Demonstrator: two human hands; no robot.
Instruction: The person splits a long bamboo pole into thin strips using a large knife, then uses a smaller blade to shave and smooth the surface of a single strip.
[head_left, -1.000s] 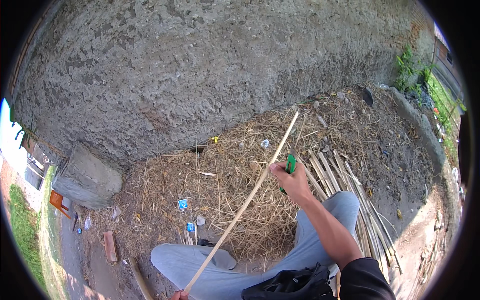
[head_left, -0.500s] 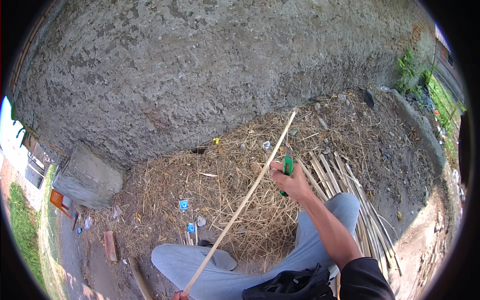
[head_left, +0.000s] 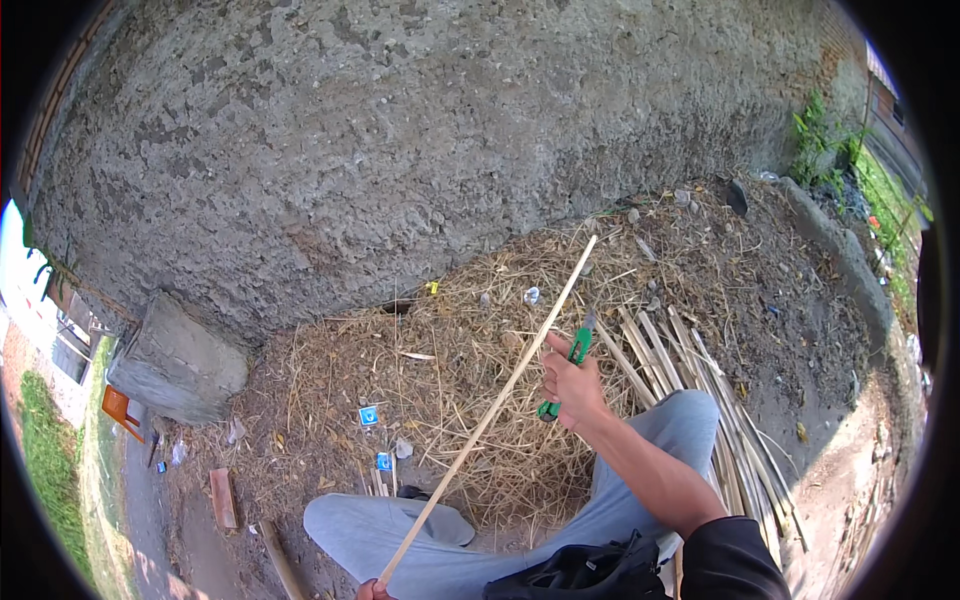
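A long pale strip, seemingly split bamboo [head_left: 478,436], slants from the lower edge up toward the wall, above my legs. At its near end my left hand [head_left: 374,590] is closed on it, mostly cut off by the frame's lower edge. Farther up, my right hand [head_left: 572,385] grips a green utility knife [head_left: 580,346], its blade tip pointing up and away. The fingers of that hand are beside the strip; whether they touch it I cannot tell.
Several similar strips [head_left: 735,440] lie piled to the right of my knee. Shavings [head_left: 520,465] cover the ground between my legs. A rough wall [head_left: 430,150] rises ahead, with a concrete block [head_left: 185,355] at left. A brick [head_left: 223,498] and small blue boxes [head_left: 369,415] lie leftward.
The strip has slid back toward me, its far tip now lower. My right hand has shifted slightly down, turning the knife so it tilts to the right.
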